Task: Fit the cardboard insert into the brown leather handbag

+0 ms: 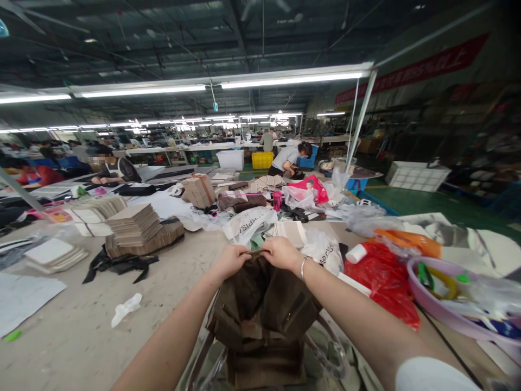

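A dark brown bag-like piece of leather or fabric [260, 309] lies on the worktable [81, 336] in front of me. My left hand [233, 260] and my right hand [280, 253] both grip its far top edge, fingers curled over it, a small gap between them. A silver bangle sits on my right wrist. Under the brown piece, clear plastic wrap shows near the table's front edge.
Stacks of tan cut pieces [136, 225] and black straps [118, 264] lie to the left. A red plastic bag [380, 282] and a pink basin [448, 315] holding tools sit at the right. White bags [248, 222] lie beyond my hands. Other people work at distant tables.
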A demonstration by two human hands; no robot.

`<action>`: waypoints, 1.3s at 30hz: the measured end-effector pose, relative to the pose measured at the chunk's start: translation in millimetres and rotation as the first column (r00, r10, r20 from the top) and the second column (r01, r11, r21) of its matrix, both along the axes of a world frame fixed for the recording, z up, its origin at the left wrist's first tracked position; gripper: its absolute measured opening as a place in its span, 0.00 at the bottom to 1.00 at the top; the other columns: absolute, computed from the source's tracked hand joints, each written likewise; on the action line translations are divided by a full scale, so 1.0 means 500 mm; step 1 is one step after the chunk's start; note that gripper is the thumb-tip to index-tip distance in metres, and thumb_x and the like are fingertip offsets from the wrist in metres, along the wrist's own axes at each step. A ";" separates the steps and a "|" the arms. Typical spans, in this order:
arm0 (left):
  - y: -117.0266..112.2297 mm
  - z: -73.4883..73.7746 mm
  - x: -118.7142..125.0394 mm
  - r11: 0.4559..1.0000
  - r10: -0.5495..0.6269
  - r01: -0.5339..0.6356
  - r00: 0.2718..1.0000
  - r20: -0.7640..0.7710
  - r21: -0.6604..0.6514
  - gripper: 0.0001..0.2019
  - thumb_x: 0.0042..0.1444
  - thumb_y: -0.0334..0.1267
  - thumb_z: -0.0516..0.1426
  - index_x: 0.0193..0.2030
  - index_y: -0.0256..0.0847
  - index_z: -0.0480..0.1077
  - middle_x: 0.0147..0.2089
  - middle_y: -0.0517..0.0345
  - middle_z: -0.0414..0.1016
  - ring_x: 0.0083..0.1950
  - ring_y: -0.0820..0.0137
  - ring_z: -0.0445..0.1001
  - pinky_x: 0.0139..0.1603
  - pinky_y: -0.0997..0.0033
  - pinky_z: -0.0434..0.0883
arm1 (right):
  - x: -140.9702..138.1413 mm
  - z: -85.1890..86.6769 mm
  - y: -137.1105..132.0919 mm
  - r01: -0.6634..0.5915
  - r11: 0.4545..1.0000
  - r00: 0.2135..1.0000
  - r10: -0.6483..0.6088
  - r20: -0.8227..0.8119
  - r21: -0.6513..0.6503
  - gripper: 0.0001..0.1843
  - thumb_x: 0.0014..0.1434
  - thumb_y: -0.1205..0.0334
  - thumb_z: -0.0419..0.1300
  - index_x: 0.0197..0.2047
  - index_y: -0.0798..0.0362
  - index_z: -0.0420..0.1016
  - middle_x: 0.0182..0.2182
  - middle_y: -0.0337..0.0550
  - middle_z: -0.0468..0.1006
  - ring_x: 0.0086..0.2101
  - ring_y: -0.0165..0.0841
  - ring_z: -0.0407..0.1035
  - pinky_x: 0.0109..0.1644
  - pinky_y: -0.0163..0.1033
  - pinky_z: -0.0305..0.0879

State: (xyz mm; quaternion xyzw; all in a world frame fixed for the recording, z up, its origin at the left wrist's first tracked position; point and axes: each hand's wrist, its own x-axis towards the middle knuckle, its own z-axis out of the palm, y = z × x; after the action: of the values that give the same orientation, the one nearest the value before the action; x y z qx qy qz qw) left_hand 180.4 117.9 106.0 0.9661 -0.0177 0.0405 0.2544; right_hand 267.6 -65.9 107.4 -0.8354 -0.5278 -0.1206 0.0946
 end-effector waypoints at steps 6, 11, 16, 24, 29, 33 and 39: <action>-0.017 0.008 0.001 0.999 0.033 -0.033 0.999 -0.013 0.005 0.10 0.54 0.36 0.53 0.29 0.38 0.75 0.29 0.59 0.76 0.33 0.71 0.70 0.34 0.75 0.62 | 0.008 -0.001 -0.023 -0.019 0.999 0.999 0.018 -0.036 -0.032 0.18 0.63 0.51 0.50 0.35 0.53 0.76 0.33 0.47 0.77 0.35 0.35 0.70 0.37 0.36 0.59; -0.010 0.004 0.000 0.999 0.034 -0.034 0.999 -0.007 -0.015 0.10 0.55 0.36 0.52 0.31 0.39 0.75 0.30 0.59 0.76 0.34 0.71 0.71 0.35 0.75 0.63 | 0.015 0.003 -0.037 -0.150 0.988 0.971 0.154 -0.185 0.032 0.28 0.53 0.39 0.57 0.49 0.50 0.72 0.39 0.45 0.78 0.39 0.38 0.70 0.40 0.35 0.60; -0.009 0.002 -0.004 0.999 0.044 -0.044 0.999 0.009 0.003 0.09 0.55 0.37 0.52 0.30 0.39 0.73 0.29 0.59 0.75 0.33 0.71 0.70 0.34 0.75 0.62 | 0.008 0.005 -0.033 -0.032 0.999 0.984 0.033 -0.178 0.008 0.14 0.61 0.55 0.52 0.40 0.51 0.77 0.34 0.43 0.79 0.34 0.34 0.71 0.37 0.34 0.58; -0.012 -0.002 -0.008 0.999 0.038 -0.038 0.999 0.023 0.033 0.10 0.54 0.40 0.51 0.30 0.40 0.72 0.28 0.59 0.74 0.32 0.70 0.70 0.32 0.74 0.63 | -0.001 0.006 -0.027 0.112 0.989 0.989 -0.120 -0.086 -0.093 0.14 0.57 0.56 0.52 0.35 0.50 0.78 0.32 0.43 0.79 0.34 0.35 0.71 0.34 0.34 0.57; 0.000 0.002 -0.018 0.997 -0.029 0.029 1.000 -0.005 -0.070 0.22 0.50 0.41 0.56 0.53 0.43 0.67 0.46 0.55 0.76 0.43 0.66 0.74 0.46 0.70 0.67 | -0.003 0.011 -0.018 0.116 0.988 0.990 -0.124 -0.069 -0.104 0.13 0.55 0.58 0.52 0.34 0.51 0.78 0.32 0.44 0.80 0.34 0.35 0.71 0.34 0.34 0.57; -0.009 0.015 -0.017 0.989 -0.142 0.141 0.990 -0.009 -0.031 0.35 0.43 0.48 0.62 0.60 0.44 0.61 0.58 0.53 0.69 0.55 0.60 0.69 0.55 0.67 0.63 | -0.001 0.010 -0.017 0.110 0.988 0.990 -0.119 -0.075 -0.106 0.12 0.54 0.60 0.53 0.34 0.51 0.78 0.32 0.44 0.80 0.35 0.35 0.71 0.35 0.34 0.57; -0.052 0.026 0.027 0.981 -0.124 0.119 0.992 0.026 0.152 0.12 0.55 0.41 0.53 0.40 0.44 0.75 0.41 0.57 0.79 0.42 0.66 0.74 0.42 0.72 0.66 | 0.001 -0.004 -0.018 0.144 0.987 0.984 -0.150 -0.090 -0.075 0.11 0.54 0.57 0.55 0.33 0.51 0.77 0.32 0.45 0.79 0.34 0.37 0.71 0.34 0.35 0.58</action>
State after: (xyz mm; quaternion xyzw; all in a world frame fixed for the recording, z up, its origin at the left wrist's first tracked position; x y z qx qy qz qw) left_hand 193.9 91.8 118.8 0.9787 -0.0843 0.0406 0.1826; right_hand 268.2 -74.9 105.3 -0.8797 -0.4632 -0.0691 0.0821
